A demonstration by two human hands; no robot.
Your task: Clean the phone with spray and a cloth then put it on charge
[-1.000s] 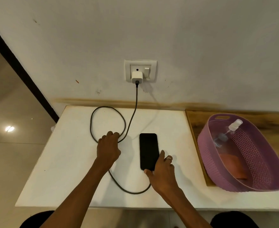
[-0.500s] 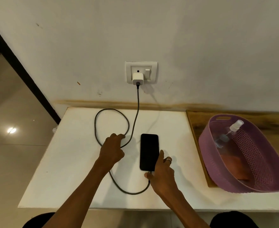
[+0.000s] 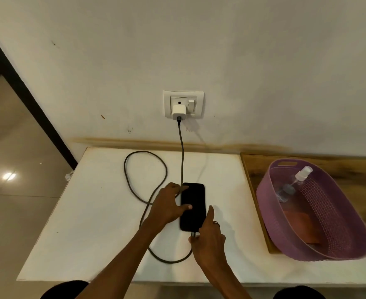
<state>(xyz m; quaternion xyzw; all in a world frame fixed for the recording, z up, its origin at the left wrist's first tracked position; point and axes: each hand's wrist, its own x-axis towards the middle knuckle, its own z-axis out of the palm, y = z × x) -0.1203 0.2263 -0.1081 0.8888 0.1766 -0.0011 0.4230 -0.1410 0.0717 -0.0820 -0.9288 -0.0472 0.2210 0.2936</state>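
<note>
A black phone point(image 3: 196, 203) lies face up, screen dark, on the white table point(image 3: 91, 212). My left hand point(image 3: 167, 207) holds its left edge, with fingertips on the screen. My right hand point(image 3: 208, 236) is at the phone's near end, pinching the plug of the dark charging cable point(image 3: 132, 186) against the port, index finger along the phone's right edge. The cable loops over the table and rises to a white charger point(image 3: 179, 112) in the wall socket point(image 3: 198, 98). The clear spray bottle point(image 3: 296, 180) and an orange cloth point(image 3: 300, 223) lie in the purple basket point(image 3: 270, 214).
The basket stands on a wooden board point(image 3: 255, 169) at the table's right. The wall runs right behind the table. The table's left edge drops to a tiled floor point(image 3: 16, 201). My knees show below the front edge.
My left hand has left the cable loop and moved right onto the phone's left edge. My right hand stays at the phone's near end.
</note>
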